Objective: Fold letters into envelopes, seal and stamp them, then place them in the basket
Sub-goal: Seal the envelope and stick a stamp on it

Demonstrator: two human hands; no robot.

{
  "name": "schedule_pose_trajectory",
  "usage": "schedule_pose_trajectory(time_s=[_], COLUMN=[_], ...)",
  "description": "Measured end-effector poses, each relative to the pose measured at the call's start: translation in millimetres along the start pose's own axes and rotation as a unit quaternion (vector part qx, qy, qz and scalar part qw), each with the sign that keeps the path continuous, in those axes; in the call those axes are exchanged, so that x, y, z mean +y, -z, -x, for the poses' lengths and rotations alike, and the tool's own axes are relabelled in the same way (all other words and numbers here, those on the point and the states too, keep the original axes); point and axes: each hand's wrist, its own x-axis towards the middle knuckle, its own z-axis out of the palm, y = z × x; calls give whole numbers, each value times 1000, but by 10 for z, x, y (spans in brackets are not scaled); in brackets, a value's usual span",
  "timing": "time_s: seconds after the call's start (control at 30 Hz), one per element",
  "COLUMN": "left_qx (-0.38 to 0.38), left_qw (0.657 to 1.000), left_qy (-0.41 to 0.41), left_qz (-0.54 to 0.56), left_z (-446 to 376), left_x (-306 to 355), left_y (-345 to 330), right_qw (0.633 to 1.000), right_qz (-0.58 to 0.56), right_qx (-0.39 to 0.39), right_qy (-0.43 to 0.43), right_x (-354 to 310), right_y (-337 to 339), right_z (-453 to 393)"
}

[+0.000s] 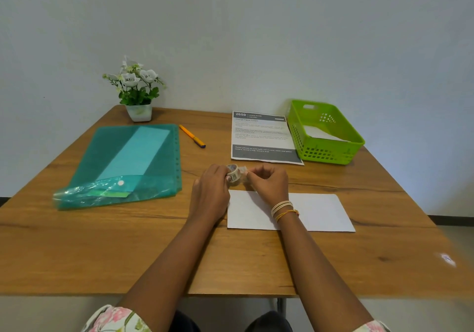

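A white envelope (pixel 318 212) lies flat on the wooden table (pixel 102 242) in front of me. Just beyond its far edge my left hand (pixel 211 190) grips a small roll of patterned tape (pixel 234 174). My right hand (pixel 268 183) pinches the loose end of that tape beside the roll. The right wrist, with several bracelets, hovers over the envelope. A green plastic basket (pixel 331 152) stands at the back right with a white envelope (pixel 320 134) inside it.
A printed sheet (pixel 259 136) lies left of the basket. An orange pen (pixel 192 136) rests behind my hands. A teal plastic folder (pixel 123 165) with paper inside covers the left side. A potted white flower (pixel 137 90) stands at the back by the wall.
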Motion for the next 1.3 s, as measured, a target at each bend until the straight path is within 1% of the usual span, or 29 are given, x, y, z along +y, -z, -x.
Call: schedule_pose_trajectory(time_s=[0.3, 0.47, 0.6, 0.77, 0.9, 0.97, 1.03, 1.2, 1.23, 1.3], left_qx=[-4, -1, 16, 18, 26, 48, 65, 70, 69, 69], left_qw=[1000, 1000, 1000, 998, 999, 998, 996, 987, 984, 980], left_qy=[-22, 9, 14, -3, -15, -27, -57, -144, -156, -173], left_qz=[-1, 23, 1, -56, -39, -31, -18, 30, 45, 73], left_z=[29, 10, 28, 28, 25, 5, -4, 44, 62, 99], left_x=[-17, -26, -8, -18, 15, 24, 17, -12, -9, 18], left_y=[-27, -32, -52, -95, -65, -27, 4, 10, 18, 37], right_qw=[999, 995, 997, 997, 997, 998, 998, 999, 999, 993], right_qz=[11, -12, 11, 20, 26, 21, 16, -9, -20, -66], right_qx=[29, 65, 48, 44, 39, 31, 26, 21, 27, 48], right_qy=[-28, -71, -66, -63, -59, -60, -52, -26, -36, -91], right_x=[4, 30, 26, 19, 17, -6, -42, -123, -129, -140], right_y=[2, 17, 2, -7, -13, -29, -44, -27, -21, 8], right_z=[-19, -70, -60, -50, -60, -71, -76, 59, 121, 241])
